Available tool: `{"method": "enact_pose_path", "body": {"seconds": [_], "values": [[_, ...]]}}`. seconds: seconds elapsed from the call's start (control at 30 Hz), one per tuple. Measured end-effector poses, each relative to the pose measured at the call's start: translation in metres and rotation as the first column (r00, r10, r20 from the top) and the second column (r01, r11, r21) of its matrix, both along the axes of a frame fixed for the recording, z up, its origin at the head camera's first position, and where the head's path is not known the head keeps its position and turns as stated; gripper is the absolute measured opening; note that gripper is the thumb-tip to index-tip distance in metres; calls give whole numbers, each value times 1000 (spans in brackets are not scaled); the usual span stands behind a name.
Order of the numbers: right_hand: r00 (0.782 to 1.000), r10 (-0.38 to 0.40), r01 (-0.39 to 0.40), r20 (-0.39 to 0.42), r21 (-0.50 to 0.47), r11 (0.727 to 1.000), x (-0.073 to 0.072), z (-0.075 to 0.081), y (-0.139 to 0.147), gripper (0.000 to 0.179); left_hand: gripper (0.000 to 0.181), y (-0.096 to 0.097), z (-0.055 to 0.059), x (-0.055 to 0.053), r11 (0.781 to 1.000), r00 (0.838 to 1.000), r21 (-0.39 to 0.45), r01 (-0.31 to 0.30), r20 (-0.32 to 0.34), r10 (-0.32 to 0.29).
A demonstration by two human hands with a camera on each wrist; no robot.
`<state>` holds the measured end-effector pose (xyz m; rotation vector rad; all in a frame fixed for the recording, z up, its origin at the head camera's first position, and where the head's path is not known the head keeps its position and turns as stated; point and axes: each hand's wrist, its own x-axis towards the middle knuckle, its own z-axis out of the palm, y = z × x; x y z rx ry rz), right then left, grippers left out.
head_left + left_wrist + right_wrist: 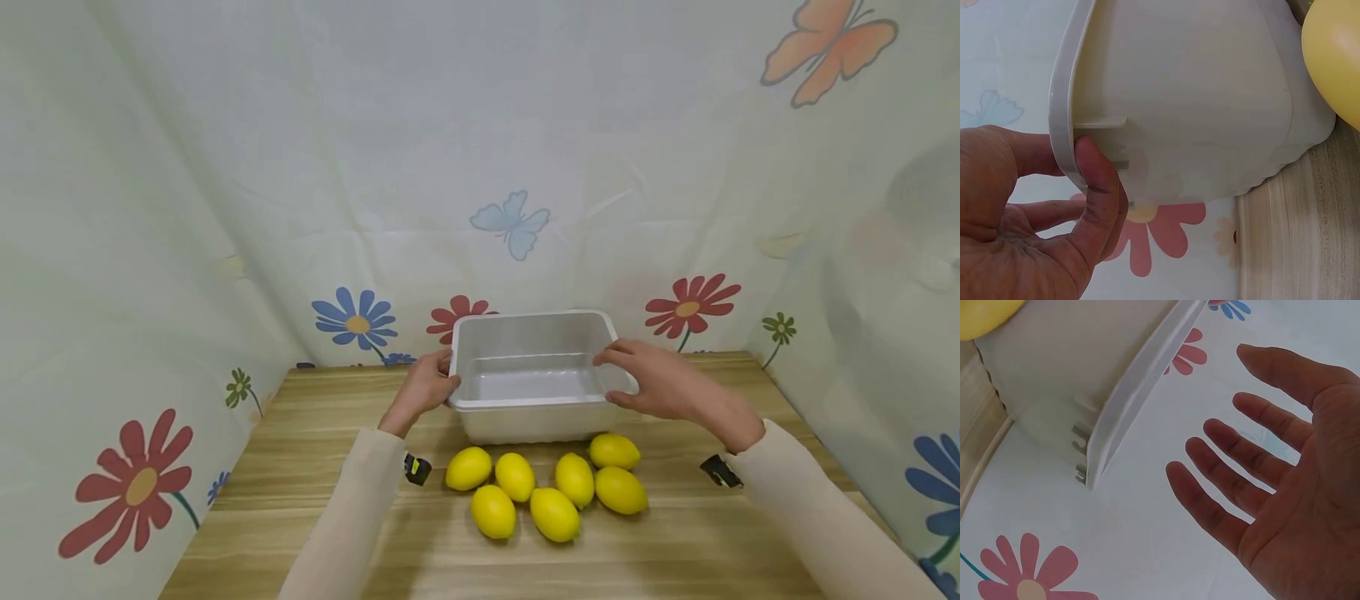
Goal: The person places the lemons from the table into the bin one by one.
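Note:
A white plastic bin (536,421) stands on the wooden table with its inside facing up. My left hand (425,385) grips its left rim, and the left wrist view shows the thumb and curled fingers pinching the bin's lip (1062,106). Close to the right rim, my right hand (660,382) is held with fingers spread; in the right wrist view the hand (1297,469) is apart from the bin (1079,369) and holds nothing. Several yellow lemons (555,514) lie loosely grouped in front of the bin.
The wooden table (300,500) meets a patterned fabric backdrop (375,167) behind the bin and at both sides. Lemons sit close to the bin's front wall, one lemon (614,452) nearest its right front corner.

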<state>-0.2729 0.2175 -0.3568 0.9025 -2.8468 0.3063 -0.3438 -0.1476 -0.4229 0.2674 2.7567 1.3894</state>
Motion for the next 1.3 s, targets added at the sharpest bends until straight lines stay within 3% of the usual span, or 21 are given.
{"method": "enact_pose_path", "body": {"seconds": [0.27, 0.57, 0.8, 1.0, 1.3], "values": [[999, 49, -49, -23, -22, 999, 22, -13, 3, 46, 49, 0, -1, 0, 1000, 1000, -23, -19, -24, 19], [986, 160, -156, -56, 70, 985, 43, -29, -1, 46, 51, 1, 2, 0, 1000, 1000, -8, -26, -10, 26], [990, 120, -125, 80, 60, 990, 53, -56, -2, 45, 53, 0, 1, 2, 1000, 1000, 24, -20, -5, 20], [989, 134, -138, 57, 84, 987, 55, -83, -7, 44, 55, 0, 4, -2, 1000, 1000, 17, -22, -12, 22], [987, 22, -31, 159, 57, 998, 62, -105, -10, 49, 55, 1, 0, -1, 999, 1000, 26, -27, 6, 27]]}}
